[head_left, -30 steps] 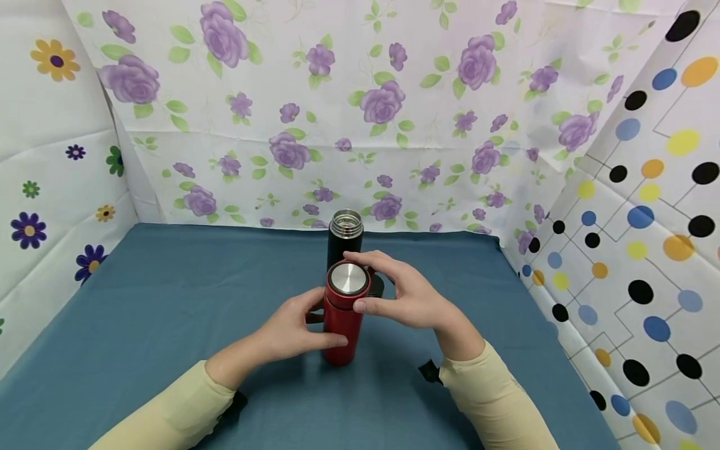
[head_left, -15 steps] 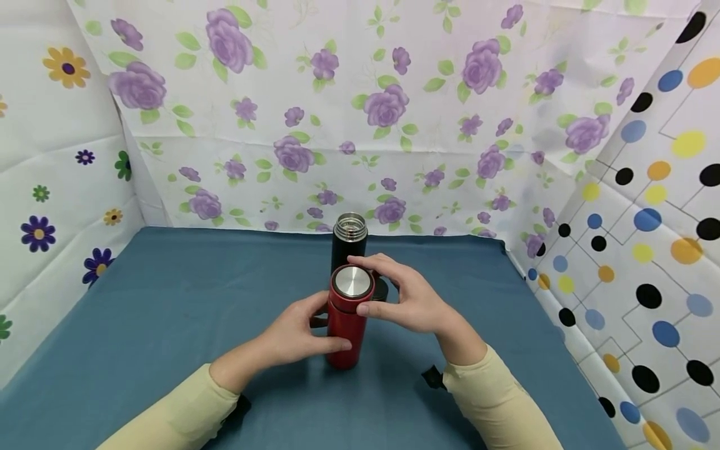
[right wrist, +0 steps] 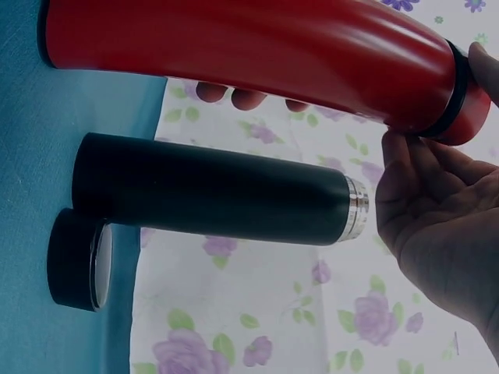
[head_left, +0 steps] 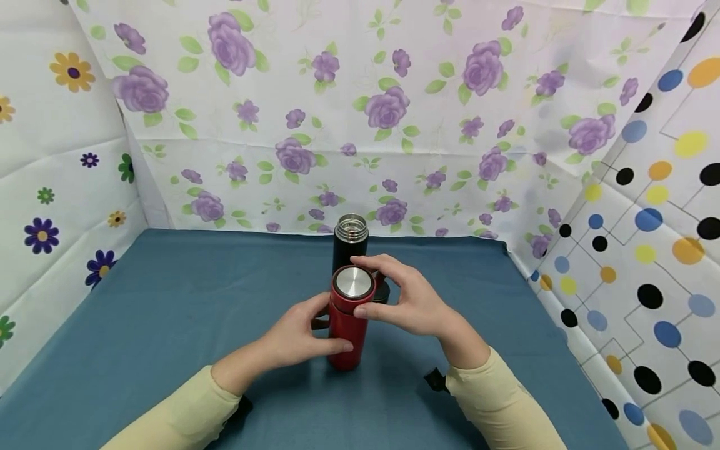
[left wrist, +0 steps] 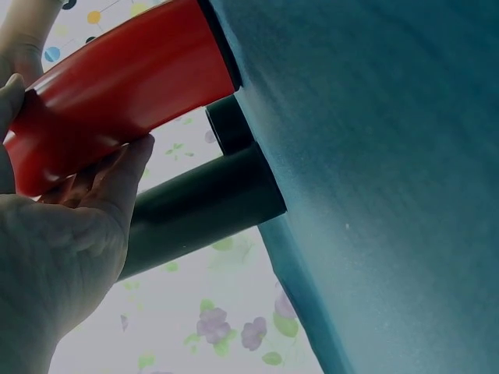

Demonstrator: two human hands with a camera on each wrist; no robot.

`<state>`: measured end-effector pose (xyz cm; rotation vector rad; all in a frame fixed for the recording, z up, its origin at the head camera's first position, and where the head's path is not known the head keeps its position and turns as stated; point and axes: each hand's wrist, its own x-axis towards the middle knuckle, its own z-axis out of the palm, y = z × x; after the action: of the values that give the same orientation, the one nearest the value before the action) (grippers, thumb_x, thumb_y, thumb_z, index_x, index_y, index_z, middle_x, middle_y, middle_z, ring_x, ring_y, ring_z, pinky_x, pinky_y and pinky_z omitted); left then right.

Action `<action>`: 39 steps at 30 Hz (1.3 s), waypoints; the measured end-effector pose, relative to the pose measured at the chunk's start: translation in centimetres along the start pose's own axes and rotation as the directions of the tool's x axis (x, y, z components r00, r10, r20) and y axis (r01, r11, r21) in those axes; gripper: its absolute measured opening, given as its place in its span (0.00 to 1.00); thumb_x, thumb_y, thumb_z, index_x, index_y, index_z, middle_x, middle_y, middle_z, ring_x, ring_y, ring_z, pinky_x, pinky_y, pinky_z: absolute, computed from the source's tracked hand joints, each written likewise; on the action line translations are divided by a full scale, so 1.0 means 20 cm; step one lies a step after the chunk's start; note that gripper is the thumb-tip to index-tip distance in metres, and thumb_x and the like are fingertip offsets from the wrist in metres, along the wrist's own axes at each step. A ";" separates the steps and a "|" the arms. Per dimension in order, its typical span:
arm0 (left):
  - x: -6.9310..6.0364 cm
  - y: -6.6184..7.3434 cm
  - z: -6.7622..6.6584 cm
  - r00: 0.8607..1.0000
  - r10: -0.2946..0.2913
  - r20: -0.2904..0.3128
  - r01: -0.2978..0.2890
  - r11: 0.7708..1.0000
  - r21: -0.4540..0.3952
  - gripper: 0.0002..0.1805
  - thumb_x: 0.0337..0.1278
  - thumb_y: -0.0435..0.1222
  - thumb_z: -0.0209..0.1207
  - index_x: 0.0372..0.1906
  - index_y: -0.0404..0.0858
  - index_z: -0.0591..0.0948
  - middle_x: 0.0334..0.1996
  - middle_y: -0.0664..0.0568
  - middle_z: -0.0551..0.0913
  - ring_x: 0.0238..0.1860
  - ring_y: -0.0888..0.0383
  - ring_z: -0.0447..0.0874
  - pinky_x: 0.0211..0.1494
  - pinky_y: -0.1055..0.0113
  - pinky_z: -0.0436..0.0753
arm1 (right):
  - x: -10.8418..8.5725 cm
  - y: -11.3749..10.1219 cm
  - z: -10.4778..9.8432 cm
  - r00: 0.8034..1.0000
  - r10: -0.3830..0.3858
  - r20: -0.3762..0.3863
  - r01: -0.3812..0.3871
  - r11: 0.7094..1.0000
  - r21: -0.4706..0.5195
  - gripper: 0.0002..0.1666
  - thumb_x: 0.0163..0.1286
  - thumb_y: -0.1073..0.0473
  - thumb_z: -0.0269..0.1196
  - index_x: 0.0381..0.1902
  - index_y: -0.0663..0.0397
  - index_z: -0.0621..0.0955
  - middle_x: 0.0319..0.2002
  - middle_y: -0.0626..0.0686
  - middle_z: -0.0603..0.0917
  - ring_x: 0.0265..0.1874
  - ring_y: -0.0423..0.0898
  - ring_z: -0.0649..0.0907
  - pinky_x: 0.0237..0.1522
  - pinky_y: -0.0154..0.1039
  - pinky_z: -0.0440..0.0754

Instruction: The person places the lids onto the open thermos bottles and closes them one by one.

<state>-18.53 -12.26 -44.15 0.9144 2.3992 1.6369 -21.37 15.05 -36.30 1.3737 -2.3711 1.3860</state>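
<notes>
A red thermos flask (head_left: 347,326) stands upright on the table in front of me, its red lid (head_left: 353,283) with a shiny silver top sitting on it. Around the flask's body my left hand (head_left: 292,332) holds from the left, thumb across the front. My right hand (head_left: 413,303) grips the lid from the right, the thumb in front and the fingers behind. A black thermos flask (right wrist: 210,188) stands just behind the red one, its bare steel neck showing. Its detached black lid (right wrist: 74,261) rests beside its base, partly hidden by my right hand in the head view.
A blue cloth (head_left: 225,281) covers the table. Behind it hangs a white floral curtain (head_left: 315,125), with a dotted sheet (head_left: 647,250) at the right and a flowered sheet (head_left: 56,150) at the left. Dark straps (head_left: 435,379) show at the wrists.
The head view has shifted slightly. My right thumb has slid a little left along the lid's front; the left hand keeps its hold and both flasks stay in place.
</notes>
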 end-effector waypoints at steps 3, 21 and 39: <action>0.00 0.00 0.00 1.000 -0.010 0.000 0.010 1.000 -0.006 0.37 0.66 0.45 0.80 0.76 0.50 0.77 0.67 0.57 0.84 0.68 0.52 0.85 0.69 0.44 0.87 | 0.00 -0.01 0.00 1.000 -0.024 -0.007 0.023 1.000 -0.014 0.45 0.70 0.63 0.80 0.81 0.47 0.77 0.65 0.48 0.84 0.61 0.47 0.83 0.61 0.52 0.85; -0.01 0.01 0.00 1.000 -0.014 -0.003 0.014 1.000 -0.009 0.37 0.65 0.44 0.80 0.76 0.50 0.77 0.67 0.58 0.84 0.66 0.53 0.85 0.69 0.44 0.87 | 0.01 0.00 0.04 0.998 -0.019 -0.063 0.017 0.999 -0.045 0.40 0.65 0.61 0.85 0.71 0.50 0.80 0.60 0.47 0.86 0.49 0.45 0.84 0.48 0.50 0.86; -0.01 0.02 0.00 1.000 -0.008 0.000 0.008 1.000 0.007 0.38 0.64 0.44 0.81 0.76 0.50 0.77 0.67 0.59 0.84 0.66 0.54 0.85 0.70 0.45 0.86 | 0.01 0.00 0.04 0.998 -0.010 -0.062 0.008 0.999 -0.039 0.40 0.65 0.58 0.85 0.71 0.51 0.78 0.58 0.48 0.85 0.47 0.45 0.83 0.45 0.53 0.85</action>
<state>-18.25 -12.20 -43.91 0.9044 2.4070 1.6274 -21.23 14.31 -36.67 1.3102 -2.3367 1.3533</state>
